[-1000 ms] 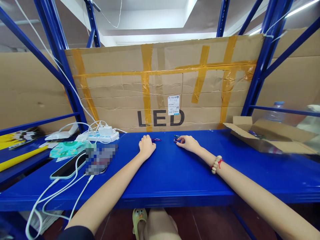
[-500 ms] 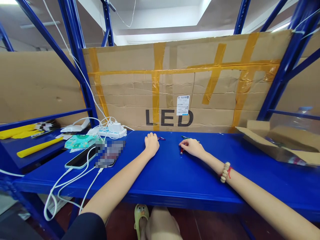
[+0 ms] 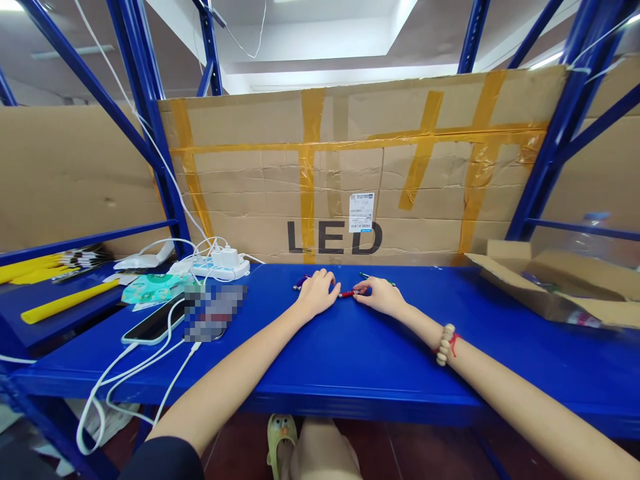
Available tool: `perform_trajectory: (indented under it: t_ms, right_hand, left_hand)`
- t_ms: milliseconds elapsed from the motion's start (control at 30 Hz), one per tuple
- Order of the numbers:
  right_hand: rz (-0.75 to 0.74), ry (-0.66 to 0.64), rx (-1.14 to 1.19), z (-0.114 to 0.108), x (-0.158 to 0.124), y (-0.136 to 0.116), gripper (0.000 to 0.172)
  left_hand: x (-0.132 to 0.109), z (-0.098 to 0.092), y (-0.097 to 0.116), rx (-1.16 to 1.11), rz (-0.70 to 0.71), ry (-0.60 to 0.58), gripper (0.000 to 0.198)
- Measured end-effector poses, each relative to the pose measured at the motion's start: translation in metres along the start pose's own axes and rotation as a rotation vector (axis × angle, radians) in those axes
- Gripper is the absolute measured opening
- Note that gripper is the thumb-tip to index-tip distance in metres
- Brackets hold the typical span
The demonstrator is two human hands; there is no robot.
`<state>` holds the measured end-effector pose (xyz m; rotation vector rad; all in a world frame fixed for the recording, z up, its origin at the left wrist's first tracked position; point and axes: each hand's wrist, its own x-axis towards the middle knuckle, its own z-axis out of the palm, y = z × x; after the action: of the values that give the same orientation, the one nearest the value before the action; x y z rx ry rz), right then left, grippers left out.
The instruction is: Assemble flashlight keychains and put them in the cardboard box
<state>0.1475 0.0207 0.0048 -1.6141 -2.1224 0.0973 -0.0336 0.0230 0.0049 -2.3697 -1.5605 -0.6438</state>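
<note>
Between my two hands a small red item (image 3: 346,294) lies level just above or on the blue table (image 3: 320,360). My right hand (image 3: 383,295) pinches its right end with thumb and fingertips. My left hand (image 3: 319,293) rests on the table with fingers bent and slightly apart, its thumb beside the red item's left end. A small purple item (image 3: 300,283) sticks out from the left side of my left hand, partly hidden by it. Behind my right hand lies a thin green item (image 3: 365,275), also partly covered.
Two phones, one a black-screened phone (image 3: 156,323), lie at the left with white cables. Behind them are a power strip (image 3: 220,269) and a teal packet (image 3: 155,288). An open cardboard box (image 3: 560,283) stands at the right. A large cardboard sheet (image 3: 250,193) closes the back.
My left hand has moved right, beside the red item, and now partly covers the purple one. The red item has turned from pointing toward me to lying sideways. The view has shifted slightly.
</note>
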Motion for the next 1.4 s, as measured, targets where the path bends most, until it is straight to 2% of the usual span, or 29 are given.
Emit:
perform_trajectory:
  t_ms: [167,367,567,867,1100,1400]
  right_hand:
    - [-0.050,0.031,0.002,-0.002,-0.001,0.000,0.018]
    - [-0.046,0.020,0.009,-0.003,-0.001,-0.003,0.019]
    - [-0.074,0.027,0.034,0.001,0.002,0.003,0.018]
    - [-0.199,0.026,0.058,0.005,0.006,0.009,0.019]
    - [-0.393,0.010,0.059,0.011,0.008,0.010,0.019]
    - [-0.437,-0.035,0.129,0.014,0.010,0.012,0.020]
  left_hand:
    - [-0.001,0.005,0.001,-0.065,0.133,-0.062,0.024]
    - [0.001,0.011,-0.006,-0.077,0.104,-0.095,0.027]
    - [0.002,0.009,-0.005,-0.080,0.136,-0.102,0.033]
    - [0.001,0.006,-0.004,-0.102,0.162,-0.105,0.032]
    - [0.003,0.006,-0.003,-0.095,0.188,-0.088,0.032]
    - [0.002,0.007,-0.004,-0.115,0.210,-0.100,0.036]
